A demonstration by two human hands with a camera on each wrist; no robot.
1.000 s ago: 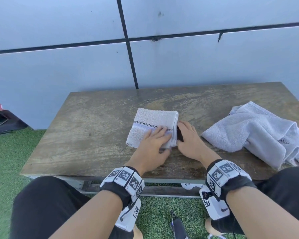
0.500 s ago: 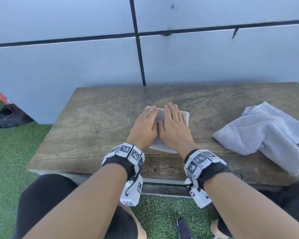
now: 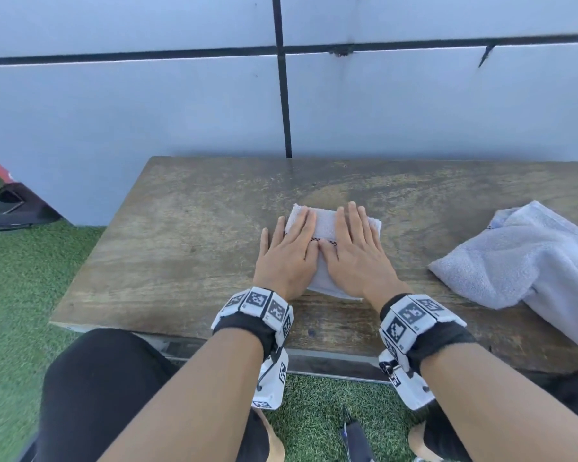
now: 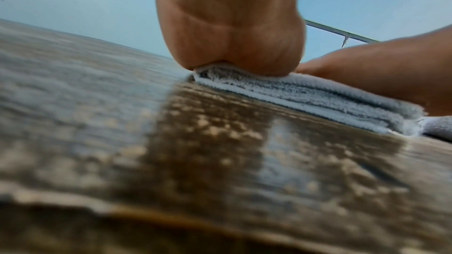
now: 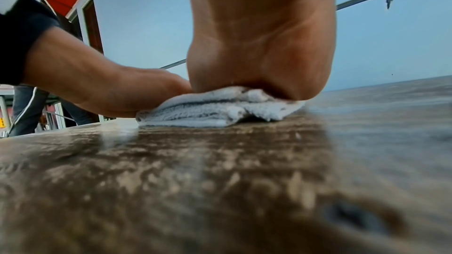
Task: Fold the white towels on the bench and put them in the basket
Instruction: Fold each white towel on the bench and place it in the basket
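A small folded white towel with a dark stitched stripe lies in the middle of the wooden bench. Both hands press flat on it, fingers straight. My left hand covers its left half and my right hand covers its right half. In the left wrist view the heel of the palm bears down on the stacked layers of the towel. The right wrist view shows the same folded towel squashed under the palm. A second white towel lies loosely bunched on the bench's right side. No basket is in view.
A pale blue panelled wall stands right behind the bench. Green artificial turf surrounds it, with a dark object on the ground at far left. My knees in black trousers are at the bench's front edge.
One second ago my hands were at the towel's near edge. They moved onto its top and now lie flat, spread slightly apart. The camera view shifted left.
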